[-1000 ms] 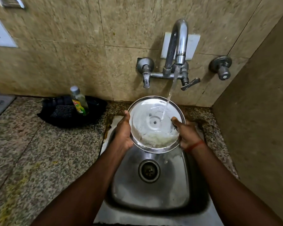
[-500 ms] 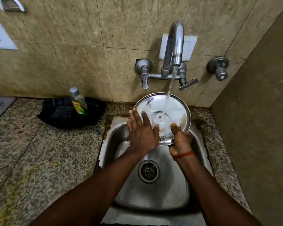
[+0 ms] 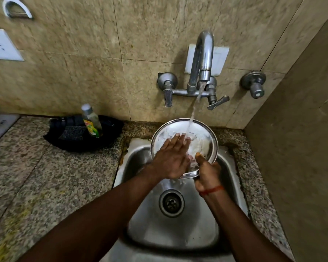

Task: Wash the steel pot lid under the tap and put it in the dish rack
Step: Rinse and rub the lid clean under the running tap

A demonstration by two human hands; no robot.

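Our right hand [image 3: 206,172] pinches the steel pot lid [image 3: 184,147] at five o'clock; our left hand [image 3: 170,157], flat and released, should rub foam under the stream [image 3: 194,112].

The round steel pot lid [image 3: 204,135] is tilting up over the sink [image 3: 180,229], its shiny inner face catching the stream from the tap [image 3: 203,59]. Water and white suds are spreading across it. Its lower rim is sitting pinched in the right hand [image 3: 206,173].
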